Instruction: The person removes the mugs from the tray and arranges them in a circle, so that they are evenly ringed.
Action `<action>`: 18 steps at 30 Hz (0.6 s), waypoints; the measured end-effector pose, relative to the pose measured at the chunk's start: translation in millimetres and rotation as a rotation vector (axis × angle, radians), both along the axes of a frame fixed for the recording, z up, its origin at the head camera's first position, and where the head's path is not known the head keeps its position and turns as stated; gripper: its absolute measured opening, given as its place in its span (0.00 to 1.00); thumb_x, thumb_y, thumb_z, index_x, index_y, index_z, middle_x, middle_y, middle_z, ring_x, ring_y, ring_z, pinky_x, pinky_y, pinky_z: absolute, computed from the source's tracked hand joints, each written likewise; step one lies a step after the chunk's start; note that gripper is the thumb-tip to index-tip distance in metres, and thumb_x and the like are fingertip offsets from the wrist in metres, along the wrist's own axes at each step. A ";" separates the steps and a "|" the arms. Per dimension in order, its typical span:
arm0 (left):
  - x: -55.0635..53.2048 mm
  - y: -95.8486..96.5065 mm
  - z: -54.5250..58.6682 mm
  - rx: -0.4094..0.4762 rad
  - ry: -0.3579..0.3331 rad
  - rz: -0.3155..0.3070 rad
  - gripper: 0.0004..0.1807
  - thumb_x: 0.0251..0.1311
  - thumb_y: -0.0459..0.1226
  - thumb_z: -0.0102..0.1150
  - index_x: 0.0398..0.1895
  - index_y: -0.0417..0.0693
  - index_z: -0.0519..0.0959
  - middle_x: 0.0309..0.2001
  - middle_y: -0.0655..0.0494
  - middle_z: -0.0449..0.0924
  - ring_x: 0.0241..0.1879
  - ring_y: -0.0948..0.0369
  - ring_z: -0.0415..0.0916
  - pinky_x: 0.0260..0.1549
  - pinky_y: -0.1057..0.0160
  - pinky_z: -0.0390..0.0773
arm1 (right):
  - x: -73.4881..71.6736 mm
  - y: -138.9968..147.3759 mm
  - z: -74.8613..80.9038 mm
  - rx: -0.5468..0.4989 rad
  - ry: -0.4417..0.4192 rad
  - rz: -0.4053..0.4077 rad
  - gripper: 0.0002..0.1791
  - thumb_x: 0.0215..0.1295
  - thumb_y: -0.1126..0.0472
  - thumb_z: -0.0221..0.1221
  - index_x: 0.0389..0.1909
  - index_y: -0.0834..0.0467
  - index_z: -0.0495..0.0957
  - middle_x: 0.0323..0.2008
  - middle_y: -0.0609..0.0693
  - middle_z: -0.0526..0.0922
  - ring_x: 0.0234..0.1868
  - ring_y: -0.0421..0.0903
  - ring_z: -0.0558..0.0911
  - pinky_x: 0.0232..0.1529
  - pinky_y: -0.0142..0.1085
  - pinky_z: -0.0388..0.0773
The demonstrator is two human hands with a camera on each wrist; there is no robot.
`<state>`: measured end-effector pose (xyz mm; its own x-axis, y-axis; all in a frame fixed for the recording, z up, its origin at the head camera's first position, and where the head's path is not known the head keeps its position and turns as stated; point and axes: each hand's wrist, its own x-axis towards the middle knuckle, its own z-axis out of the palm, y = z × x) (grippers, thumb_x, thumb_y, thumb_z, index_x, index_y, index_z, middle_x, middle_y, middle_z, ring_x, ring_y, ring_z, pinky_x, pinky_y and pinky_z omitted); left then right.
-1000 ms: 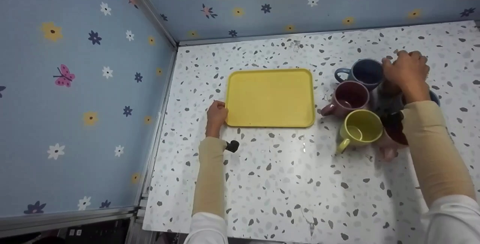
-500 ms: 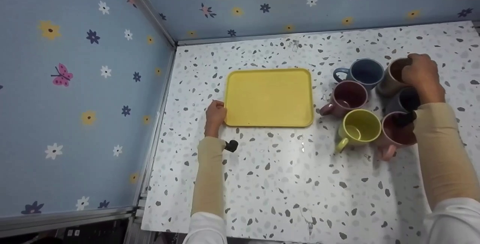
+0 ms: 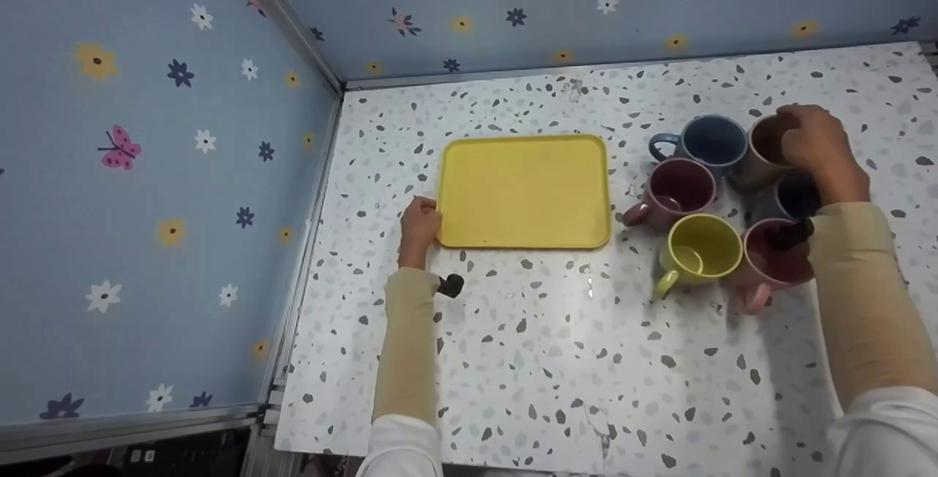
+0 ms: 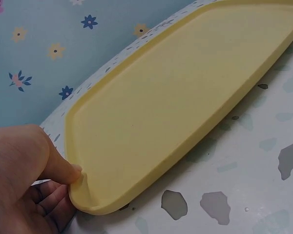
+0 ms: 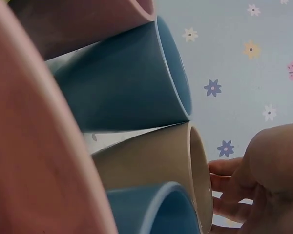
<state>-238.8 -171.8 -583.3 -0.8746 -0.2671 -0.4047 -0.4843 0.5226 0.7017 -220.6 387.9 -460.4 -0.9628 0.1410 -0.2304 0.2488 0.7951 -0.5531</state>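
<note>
At the left edge of a yellow rectangular tray [image 3: 524, 191], my left hand [image 3: 420, 222] pinches the rim near a front corner. The left wrist view shows the thumb on top of the tray rim [image 4: 80, 187], with the other fingers curled by its side. On the right, my right hand [image 3: 819, 143] holds a beige-brown mug [image 3: 756, 165] by its right side at the rim, fingertips partly hidden behind the rim in the right wrist view. A blue mug [image 3: 712, 141] stands against its left side. A darker blue mug [image 3: 797, 195] stands in front of it, partly under my wrist.
A plum mug [image 3: 681, 187], a yellow mug [image 3: 702, 246] and a pink mug [image 3: 766, 264] complete the close cluster of mugs. My right forearm overlaps the pink one. Flowered blue panels [image 3: 469, 15] border the speckled white table [image 3: 527, 360] at the back and left.
My right hand first moved right, uncovering the beige-brown mug, then shifted slightly left together with that mug toward the blue one. The left hand and the tray have stayed put.
</note>
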 end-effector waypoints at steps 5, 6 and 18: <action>-1.0 -0.3 0.9 -0.001 -0.017 -0.003 0.15 0.60 0.35 0.43 0.50 0.46 0.71 0.47 0.50 0.73 0.45 0.57 0.70 0.45 0.58 0.71 | 0.5 0.9 0.0 -0.012 -0.025 -0.007 0.33 0.57 0.71 0.34 0.68 0.65 0.51 0.65 0.70 0.53 0.64 0.68 0.55 0.62 0.59 0.48; -1.2 -0.6 1.2 -0.004 -0.020 -0.004 0.15 0.60 0.35 0.43 0.50 0.46 0.71 0.47 0.50 0.73 0.45 0.57 0.70 0.45 0.58 0.70 | 1.0 0.7 0.0 -0.015 -0.031 -0.011 0.33 0.57 0.71 0.34 0.68 0.65 0.50 0.66 0.70 0.53 0.64 0.68 0.54 0.62 0.59 0.48; -2.7 -2.1 8.7 -0.029 -0.027 -0.042 0.15 0.59 0.34 0.42 0.49 0.45 0.70 0.45 0.50 0.72 0.43 0.57 0.69 0.44 0.59 0.70 | 5.5 -24.9 15.0 -0.005 0.171 -0.024 0.32 0.54 0.73 0.32 0.65 0.70 0.56 0.66 0.72 0.46 0.67 0.68 0.47 0.65 0.56 0.44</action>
<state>-241.5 -173.8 -574.6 -0.8741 -0.2421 -0.4212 -0.4801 0.5627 0.6729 -215.1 363.0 -445.3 -0.9844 0.1636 -0.0640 0.1694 0.7869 -0.5933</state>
